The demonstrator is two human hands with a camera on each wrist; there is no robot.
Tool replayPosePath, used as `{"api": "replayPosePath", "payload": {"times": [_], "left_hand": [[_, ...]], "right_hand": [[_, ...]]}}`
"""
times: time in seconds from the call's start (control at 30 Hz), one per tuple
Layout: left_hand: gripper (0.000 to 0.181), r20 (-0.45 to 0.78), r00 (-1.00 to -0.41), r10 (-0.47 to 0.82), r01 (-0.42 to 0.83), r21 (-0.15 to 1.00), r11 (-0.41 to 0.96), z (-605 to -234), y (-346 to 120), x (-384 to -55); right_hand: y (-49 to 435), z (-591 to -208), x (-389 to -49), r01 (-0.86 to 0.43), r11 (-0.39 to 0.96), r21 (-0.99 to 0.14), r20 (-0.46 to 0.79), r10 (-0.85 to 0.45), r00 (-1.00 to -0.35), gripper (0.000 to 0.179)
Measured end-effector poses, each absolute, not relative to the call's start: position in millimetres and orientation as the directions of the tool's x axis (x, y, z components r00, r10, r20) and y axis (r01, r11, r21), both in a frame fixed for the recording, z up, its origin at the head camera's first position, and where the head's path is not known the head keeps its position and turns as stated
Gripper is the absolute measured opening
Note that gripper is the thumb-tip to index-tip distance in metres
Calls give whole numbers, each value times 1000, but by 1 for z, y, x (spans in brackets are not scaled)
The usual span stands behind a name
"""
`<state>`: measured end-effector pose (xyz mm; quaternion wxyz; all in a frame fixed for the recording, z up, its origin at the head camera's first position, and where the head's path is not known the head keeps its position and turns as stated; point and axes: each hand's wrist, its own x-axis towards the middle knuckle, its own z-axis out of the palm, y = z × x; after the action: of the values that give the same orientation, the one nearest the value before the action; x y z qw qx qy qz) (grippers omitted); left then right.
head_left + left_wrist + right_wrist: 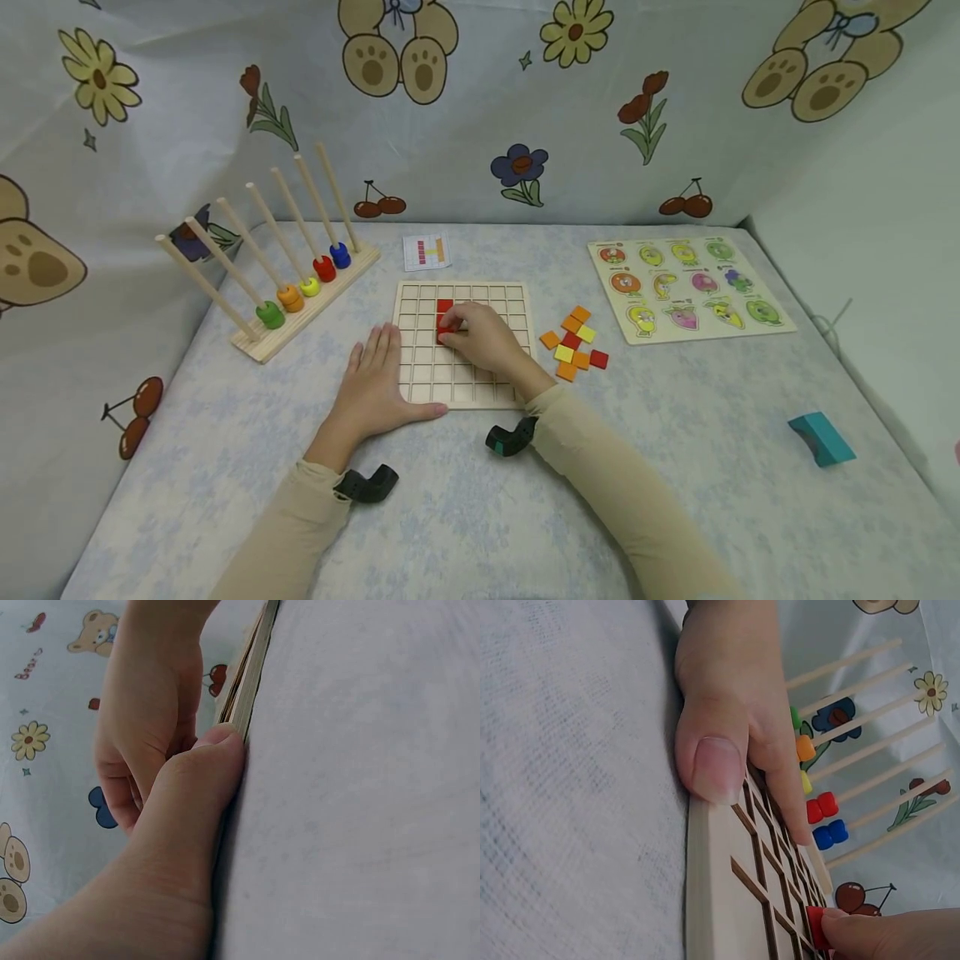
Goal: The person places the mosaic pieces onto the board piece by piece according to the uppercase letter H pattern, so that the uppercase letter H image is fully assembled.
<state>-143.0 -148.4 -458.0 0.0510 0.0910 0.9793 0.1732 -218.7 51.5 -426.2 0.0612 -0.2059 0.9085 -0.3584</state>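
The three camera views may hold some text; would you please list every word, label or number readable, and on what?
"Bear", perhaps with a further blurred letter: sideways on the patterned cloth, left wrist view.
Tiny labels on the fruit board: too small to read.
Any print on the card: too small to make out.
No other text readable.

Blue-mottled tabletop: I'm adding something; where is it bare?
Bare: between the pale fruit-picture board, teal arched block and beige right sleeve. Crowded: left hand and right hand at wooden grid board, orange, red, yellow square tiles beside.
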Motion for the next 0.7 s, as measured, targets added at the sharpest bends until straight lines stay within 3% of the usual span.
{"api": "replayPosePath", "payload": {"times": [0.23,0.43,0.7], "left_hand": [[150,-65,-978,199,164,351,922,-457,-149,-144],[150,-66,-978,198,163,348,923,-457,-149,-144],[151,-71,-978,198,163,341,926,-458,-149,-144]], "right_hand": [[51,-429,-220,-388,692,-609,74,-438,-896,13],[54,-422,-219,-426,749,-507,33,-478,-878,22],[76,-410,-214,-396,741,-543,-32,-490,-871,30]]}}
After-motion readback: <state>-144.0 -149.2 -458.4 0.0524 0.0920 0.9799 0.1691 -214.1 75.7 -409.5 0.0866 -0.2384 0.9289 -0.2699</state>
